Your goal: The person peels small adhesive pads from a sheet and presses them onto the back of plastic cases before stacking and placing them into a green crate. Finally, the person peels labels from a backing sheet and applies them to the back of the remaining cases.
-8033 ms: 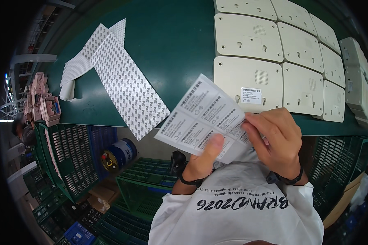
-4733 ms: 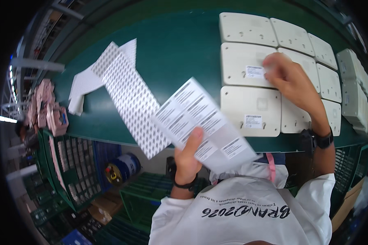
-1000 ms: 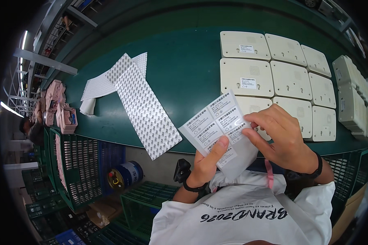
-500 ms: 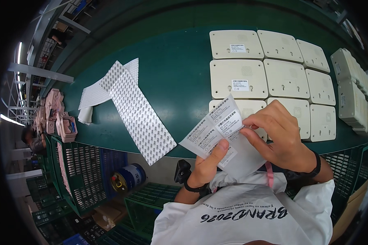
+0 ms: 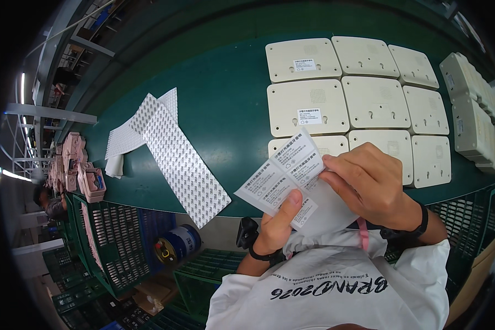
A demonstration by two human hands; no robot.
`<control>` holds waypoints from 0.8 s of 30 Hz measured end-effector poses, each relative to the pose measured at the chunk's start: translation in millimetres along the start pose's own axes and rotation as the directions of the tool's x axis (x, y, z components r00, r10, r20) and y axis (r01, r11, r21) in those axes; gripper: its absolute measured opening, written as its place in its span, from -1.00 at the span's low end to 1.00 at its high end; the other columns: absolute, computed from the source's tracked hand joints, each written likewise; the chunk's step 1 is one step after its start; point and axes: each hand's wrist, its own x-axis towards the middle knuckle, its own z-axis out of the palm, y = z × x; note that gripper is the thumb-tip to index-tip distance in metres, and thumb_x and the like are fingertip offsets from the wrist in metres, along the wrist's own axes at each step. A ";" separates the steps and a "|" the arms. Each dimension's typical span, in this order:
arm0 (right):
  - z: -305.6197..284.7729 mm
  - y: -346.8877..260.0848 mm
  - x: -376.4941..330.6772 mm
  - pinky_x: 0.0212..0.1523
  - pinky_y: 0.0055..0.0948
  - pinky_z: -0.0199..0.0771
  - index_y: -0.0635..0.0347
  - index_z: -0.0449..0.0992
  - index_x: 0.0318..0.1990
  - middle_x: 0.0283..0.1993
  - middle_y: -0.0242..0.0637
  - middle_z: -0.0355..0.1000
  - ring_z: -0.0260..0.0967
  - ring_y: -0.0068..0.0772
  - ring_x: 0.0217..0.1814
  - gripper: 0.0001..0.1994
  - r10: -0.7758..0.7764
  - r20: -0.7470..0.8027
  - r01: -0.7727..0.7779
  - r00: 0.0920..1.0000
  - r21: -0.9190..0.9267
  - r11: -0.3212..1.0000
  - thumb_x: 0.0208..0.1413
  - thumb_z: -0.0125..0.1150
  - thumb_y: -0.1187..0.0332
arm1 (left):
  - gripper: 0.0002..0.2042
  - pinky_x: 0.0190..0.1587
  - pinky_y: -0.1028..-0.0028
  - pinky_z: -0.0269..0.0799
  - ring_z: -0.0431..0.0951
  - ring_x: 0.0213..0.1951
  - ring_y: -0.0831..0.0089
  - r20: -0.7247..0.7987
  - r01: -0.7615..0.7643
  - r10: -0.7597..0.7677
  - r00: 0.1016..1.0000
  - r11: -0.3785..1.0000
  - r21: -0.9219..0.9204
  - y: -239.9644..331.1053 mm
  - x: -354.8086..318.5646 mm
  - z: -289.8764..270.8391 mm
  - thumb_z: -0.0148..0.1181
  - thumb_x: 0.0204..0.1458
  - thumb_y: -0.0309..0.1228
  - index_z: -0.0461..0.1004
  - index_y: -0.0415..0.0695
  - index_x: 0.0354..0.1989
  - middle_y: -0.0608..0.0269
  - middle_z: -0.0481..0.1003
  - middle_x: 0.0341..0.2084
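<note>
My left hand grips a sheet of white printed stickers from below, thumb pressed on its face. The sheet is tilted above the table's near edge, and its lower right part is bare backing paper. Thumb and forefinger of my right hand pinch the edge of a sticker at the sheet's right side; how far it has lifted cannot be made out. Just beyond lie cream plastic housings in rows, backs up. Two of them carry a white sticker; my right hand and the sheet cover part of the nearest row.
Long patterned sticker strips lie crossed on the green table. More cream housings stand on edge at the right. Pink plastic parts are piled at the left, above green crates. A blue drum stands below the table.
The view has shifted slightly, so the housings appear further left. My right fingers stay at the sticker's edge; the sticker's curled edge now looks flatter. My left hand keeps its grip.
</note>
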 end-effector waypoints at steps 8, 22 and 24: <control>-8.1 -7.2 -9.9 -0.47 -0.49 0.38 0.26 0.60 -0.29 -0.37 -0.31 0.47 0.40 -0.33 -0.40 -0.78 -0.130 0.027 0.132 0.991 -0.082 0.988 -0.18 0.43 0.57 | -0.45 0.29 0.23 0.24 0.36 0.24 0.15 0.014 -0.070 0.075 0.997 0.971 -0.230 -6.6 4.7 16.8 -0.23 0.36 -0.17 0.03 -0.30 0.39 -0.13 0.33 0.20; -71.7 188.2 47.0 -0.43 -0.65 0.29 0.15 0.47 -0.36 -0.51 -0.44 0.37 0.27 -0.66 -0.50 -0.76 0.706 0.206 -0.735 0.677 0.235 0.636 0.15 0.32 0.20 | -0.49 0.17 0.27 0.38 0.47 0.10 0.31 -0.447 -0.454 0.380 0.810 0.888 -0.068 -3.2 3.2 -61.6 -0.13 0.35 -0.14 0.14 -0.16 0.36 0.15 0.38 0.17; -61.7 203.8 51.3 -0.46 -0.67 0.29 0.16 0.48 -0.35 -0.54 -0.45 0.37 0.26 -0.67 -0.54 -0.76 0.709 0.246 -0.751 0.661 0.231 0.619 0.14 0.34 0.20 | -0.50 0.16 0.29 0.39 0.47 0.10 0.31 -0.521 -0.421 0.345 0.780 0.907 -0.029 -11.7 11.2 -68.4 -0.13 0.35 -0.14 0.15 -0.17 0.35 0.15 0.38 0.17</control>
